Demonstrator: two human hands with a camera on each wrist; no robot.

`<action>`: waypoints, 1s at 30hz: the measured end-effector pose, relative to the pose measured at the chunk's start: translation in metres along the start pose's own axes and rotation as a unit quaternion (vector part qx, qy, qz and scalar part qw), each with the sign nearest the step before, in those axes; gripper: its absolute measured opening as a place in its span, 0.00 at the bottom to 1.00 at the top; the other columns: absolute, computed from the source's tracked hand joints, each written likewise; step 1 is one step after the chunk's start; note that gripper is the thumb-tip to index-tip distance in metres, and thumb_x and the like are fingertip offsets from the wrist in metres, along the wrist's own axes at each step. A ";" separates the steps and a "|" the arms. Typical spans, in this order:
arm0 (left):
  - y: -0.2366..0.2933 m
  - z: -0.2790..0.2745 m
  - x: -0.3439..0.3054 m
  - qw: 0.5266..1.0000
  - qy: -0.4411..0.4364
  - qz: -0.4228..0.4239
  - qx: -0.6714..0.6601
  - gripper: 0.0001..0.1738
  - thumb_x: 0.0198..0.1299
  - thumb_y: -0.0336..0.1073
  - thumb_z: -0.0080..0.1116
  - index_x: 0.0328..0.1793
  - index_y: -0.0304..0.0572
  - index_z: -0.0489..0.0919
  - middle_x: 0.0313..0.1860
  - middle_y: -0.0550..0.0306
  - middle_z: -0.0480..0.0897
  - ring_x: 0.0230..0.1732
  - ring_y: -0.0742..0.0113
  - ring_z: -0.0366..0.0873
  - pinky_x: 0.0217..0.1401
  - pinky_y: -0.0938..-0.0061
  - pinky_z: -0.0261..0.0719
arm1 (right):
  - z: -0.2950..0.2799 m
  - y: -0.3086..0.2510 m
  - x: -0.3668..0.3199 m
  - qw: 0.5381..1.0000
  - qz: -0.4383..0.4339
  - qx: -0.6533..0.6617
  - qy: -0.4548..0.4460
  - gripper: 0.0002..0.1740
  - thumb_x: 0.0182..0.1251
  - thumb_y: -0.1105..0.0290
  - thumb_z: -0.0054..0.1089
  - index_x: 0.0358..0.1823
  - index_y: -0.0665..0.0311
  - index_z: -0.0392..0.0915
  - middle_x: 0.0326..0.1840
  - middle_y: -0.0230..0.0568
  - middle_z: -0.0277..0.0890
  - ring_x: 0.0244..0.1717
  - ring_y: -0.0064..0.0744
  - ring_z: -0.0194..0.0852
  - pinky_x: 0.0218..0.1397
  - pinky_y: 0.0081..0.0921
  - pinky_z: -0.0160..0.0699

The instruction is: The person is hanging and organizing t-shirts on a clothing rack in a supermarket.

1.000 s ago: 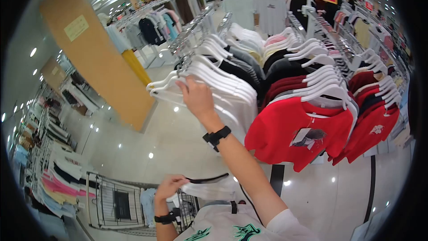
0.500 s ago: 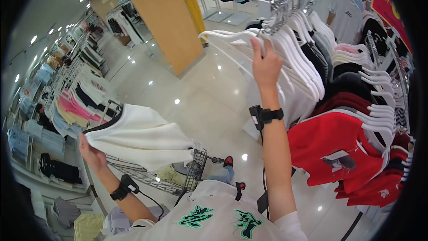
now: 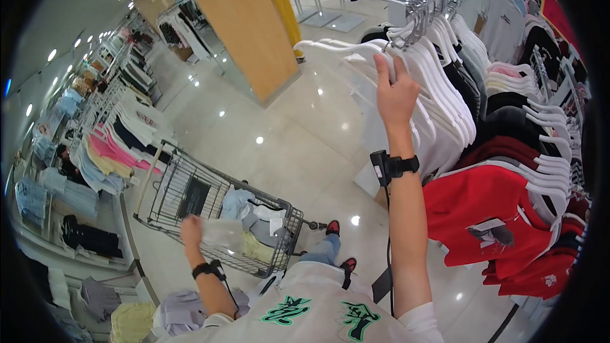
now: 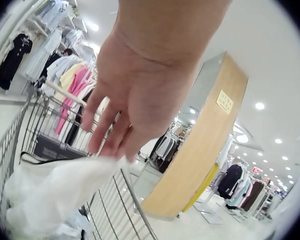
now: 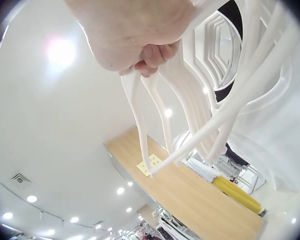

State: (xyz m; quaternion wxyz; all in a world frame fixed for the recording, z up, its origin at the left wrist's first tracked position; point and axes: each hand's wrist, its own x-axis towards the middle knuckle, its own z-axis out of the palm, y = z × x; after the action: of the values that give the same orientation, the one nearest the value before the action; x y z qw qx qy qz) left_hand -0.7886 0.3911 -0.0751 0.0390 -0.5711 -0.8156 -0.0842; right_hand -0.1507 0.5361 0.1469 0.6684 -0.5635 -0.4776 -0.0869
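My right hand (image 3: 395, 92) is up at about 1 o'clock, fingers curled tight round a couple of white hangers (image 5: 155, 120) at the near end of the rail (image 3: 416, 3). They look bare to me. I reckon I've got them by the shoulder arms rather than the hooks because the hooks sit over the rail and take the weight. That leaves the arms as the bit you can grab to tip a bunch away from the rest of the row. My thumb is hidden in the wrist view, so I can't say what it's doing. My left hand (image 3: 190, 230) is down at 7 o'clock over the cart (image 3: 166, 185), fingers loose and nearly straight, pointing down, gripping nothing. The white shirt (image 4: 50, 187) sits right under the fingertips, slumped in a heap in the basket. It's too blurry to tell whether they touch the cloth. It's crumpled since nothing holds it in shape, and the wire walls keep it off the floor (image 3: 286, 152). The cart's close on my left, an easy reach with the other arm up, I guess. Red tees (image 3: 476, 206) hang at 3 o'clock, untouched.
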 end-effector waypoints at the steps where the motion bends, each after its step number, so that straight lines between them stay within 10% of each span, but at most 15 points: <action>1: -0.031 0.053 0.009 0.992 -0.094 0.056 -0.062 0.13 0.63 0.40 0.67 0.45 0.37 0.87 0.40 0.38 0.89 0.42 0.44 0.88 0.47 0.55 0.83 | 0.000 0.000 0.000 1.000 0.000 -0.004 0.010 0.21 0.76 0.52 0.64 0.44 0.67 0.85 0.18 0.56 0.74 0.19 0.59 0.75 0.24 0.44 0.71; 6: 0.085 0.043 0.012 0.898 -0.323 0.111 -0.277 0.17 0.67 0.43 0.67 0.50 0.34 0.88 0.34 0.49 0.90 0.38 0.64 0.89 0.44 0.68 0.85 | -0.002 0.006 -0.002 1.000 0.003 -0.004 -0.025 0.20 0.76 0.53 0.64 0.48 0.66 0.85 0.21 0.60 0.76 0.23 0.63 0.78 0.26 0.49 0.72; 16: 0.453 -0.207 0.039 0.789 0.017 0.385 -0.478 0.16 0.72 0.39 0.63 0.59 0.37 0.82 0.51 0.57 0.87 0.52 0.67 0.82 0.56 0.72 0.76 | -0.008 0.006 -0.006 0.999 0.011 0.011 -0.030 0.21 0.74 0.53 0.66 0.46 0.68 0.83 0.21 0.58 0.77 0.26 0.63 0.80 0.28 0.48 0.75; 20: 0.584 -0.239 0.047 0.694 0.141 0.504 -0.494 0.32 0.62 0.48 0.74 0.66 0.36 0.79 0.53 0.46 0.87 0.52 0.54 0.85 0.54 0.65 0.79 | -0.006 0.005 -0.003 1.000 -0.011 0.029 -0.003 0.17 0.74 0.58 0.67 0.44 0.67 0.82 0.24 0.58 0.79 0.26 0.61 0.82 0.29 0.48 0.77; 23: 0.642 -0.246 0.037 0.685 0.013 0.493 -0.536 0.36 0.56 0.58 0.76 0.56 0.32 0.84 0.43 0.43 0.88 0.45 0.52 0.87 0.50 0.62 0.82 | -0.001 0.020 -0.005 1.000 -0.008 -0.012 -0.020 0.11 0.69 0.67 0.67 0.42 0.69 0.80 0.27 0.58 0.82 0.28 0.61 0.83 0.32 0.49 0.79; 25: 0.655 -0.259 0.023 0.828 -0.096 0.403 -0.378 0.38 0.53 0.67 0.74 0.42 0.30 0.87 0.31 0.39 0.87 0.36 0.45 0.88 0.46 0.58 0.83 | -0.003 0.022 -0.006 0.999 -0.009 -0.047 -0.020 0.10 0.62 0.72 0.66 0.42 0.69 0.80 0.27 0.59 0.81 0.29 0.62 0.83 0.34 0.51 0.80; 30: 0.662 -0.223 0.025 0.803 0.014 0.405 -0.437 0.35 0.54 0.65 0.72 0.45 0.36 0.91 0.29 0.35 0.86 0.35 0.37 0.87 0.43 0.50 0.83 | -0.015 0.024 -0.005 0.990 -0.029 -0.130 -0.040 0.10 0.58 0.75 0.66 0.41 0.71 0.79 0.26 0.59 0.80 0.29 0.63 0.81 0.35 0.52 0.79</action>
State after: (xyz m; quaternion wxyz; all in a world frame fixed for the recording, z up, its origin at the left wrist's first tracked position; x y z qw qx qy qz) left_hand -0.1832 0.5949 0.2091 -0.1724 -0.8049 -0.3866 -0.4160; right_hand -0.1293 0.5298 0.1290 0.5672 -0.6345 -0.5046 -0.1451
